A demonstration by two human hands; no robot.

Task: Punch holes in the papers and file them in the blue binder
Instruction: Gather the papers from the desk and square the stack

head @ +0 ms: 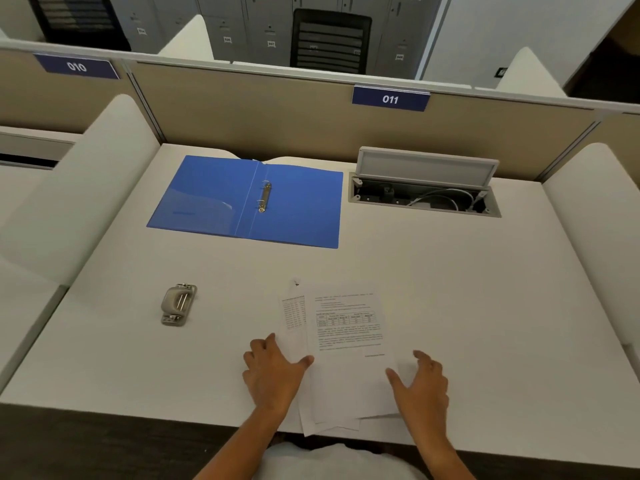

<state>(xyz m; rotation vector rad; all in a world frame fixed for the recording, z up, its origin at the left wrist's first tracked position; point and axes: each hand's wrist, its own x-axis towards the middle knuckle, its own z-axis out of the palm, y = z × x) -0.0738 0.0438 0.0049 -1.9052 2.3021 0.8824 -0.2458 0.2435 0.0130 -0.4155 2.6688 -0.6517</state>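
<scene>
A loose stack of printed papers [346, 348] lies fanned out near the desk's front edge, its lower corners hanging over the edge. My left hand [273, 372] rests flat on the stack's left side, fingers spread. My right hand [420, 384] sits at the stack's right edge, fingers apart and slightly raised. The blue binder [298, 209] lies wide open at the back centre, its metal rings [264, 197] closed and no sheets on them. A grey hole punch [178, 304] stands on the desk to the left of the papers.
An open cable box [424, 188] with its lid up is set into the white desk [485, 306] at the back right. Beige partition panels and white side dividers enclose the desk. A label reading 011 [390, 98] hangs on the back panel.
</scene>
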